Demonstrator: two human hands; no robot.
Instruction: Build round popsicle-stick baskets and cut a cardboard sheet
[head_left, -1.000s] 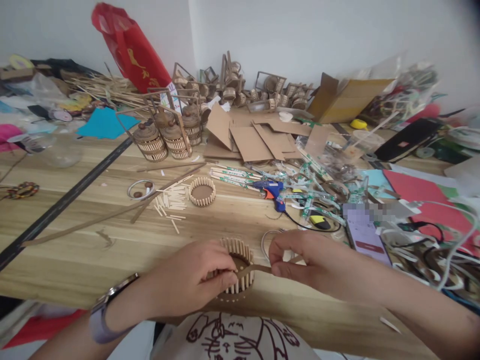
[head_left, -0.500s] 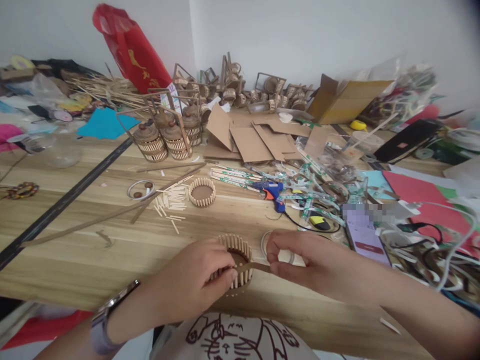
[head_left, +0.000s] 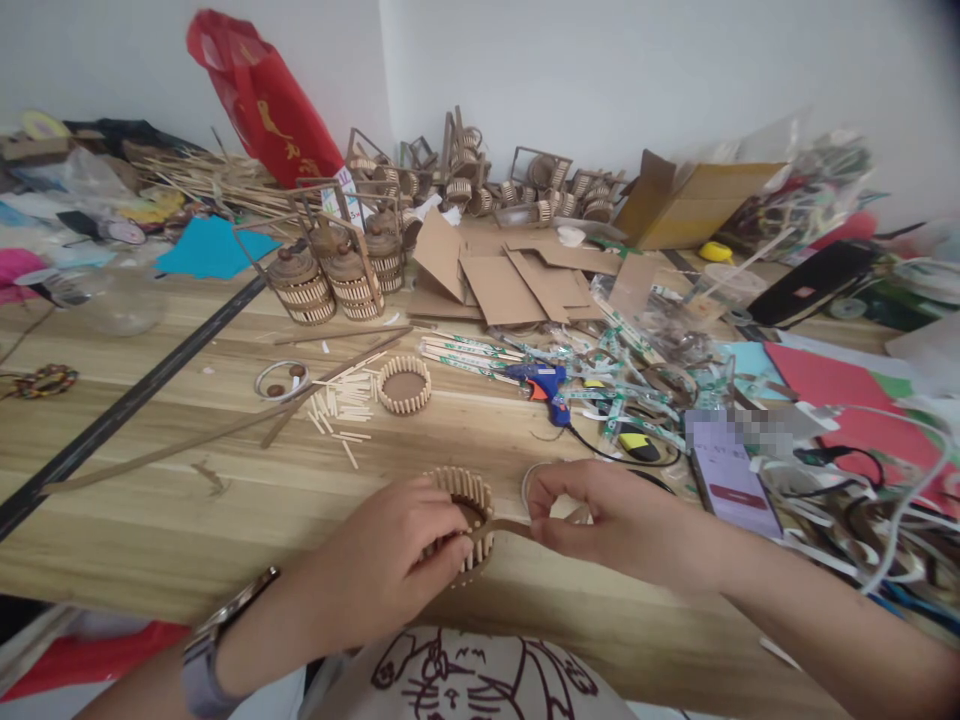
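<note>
A round basket of short upright wooden sticks on a brown base (head_left: pixel 469 490) is near the table's front edge. My left hand (head_left: pixel 409 550) is closed round its left side, thumb and fingers pinching a brown strip (head_left: pixel 510 526) against the sticks. The strip's other end runs to my right hand (head_left: pixel 600 515), pinched between thumb and forefinger. A roll of tape or ring (head_left: pixel 534 482) lies behind my right hand, partly hidden. A second stick ring (head_left: pixel 405 386) stands farther back, beside loose short sticks (head_left: pixel 345 400).
A blue glue gun (head_left: pixel 551 385) with a cable lies among green-white wrappers. A phone (head_left: pixel 731 475) is to the right. Lidded baskets (head_left: pixel 300 285), cardboard pieces (head_left: pixel 510 285) and a red bag (head_left: pixel 262 100) stand behind. A long black strip (head_left: pixel 142 395) crosses the left side.
The basket has shifted slightly left. My right hand has moved a little left with its end of the strip, while my left hand stays nearly in place.
</note>
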